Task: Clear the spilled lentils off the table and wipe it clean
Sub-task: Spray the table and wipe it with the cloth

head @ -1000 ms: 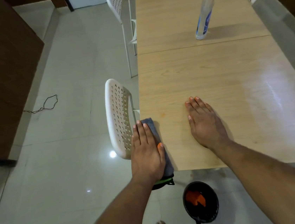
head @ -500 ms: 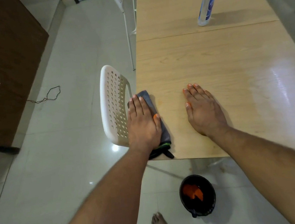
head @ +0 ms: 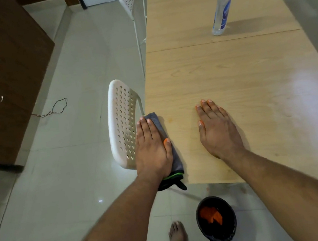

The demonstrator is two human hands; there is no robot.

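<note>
Grey cloth (head: 161,132) lies folded along the table's (head: 228,72) left edge at the near corner, its dark end hanging over. The left hand (head: 152,150) presses flat on it, fingers straight and together, likely to wipe along the rim. Only the cloth's far tip and right side show past the fingers. The right hand (head: 218,131) rests flat on bare wood, probably bracing. Orange lentils (head: 210,214) sit in a black bowl (head: 232,229) on the floor below.

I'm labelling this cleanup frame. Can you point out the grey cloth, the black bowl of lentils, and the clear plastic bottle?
Grey folded cloth (head: 157,123): head view, bare far end beyond the fingertips.
Black round bowl of orange lentils (head: 229,229): head view, dark inner wall.
Clear plastic bottle with blue label (head: 221,17): head view, blue label.
</note>
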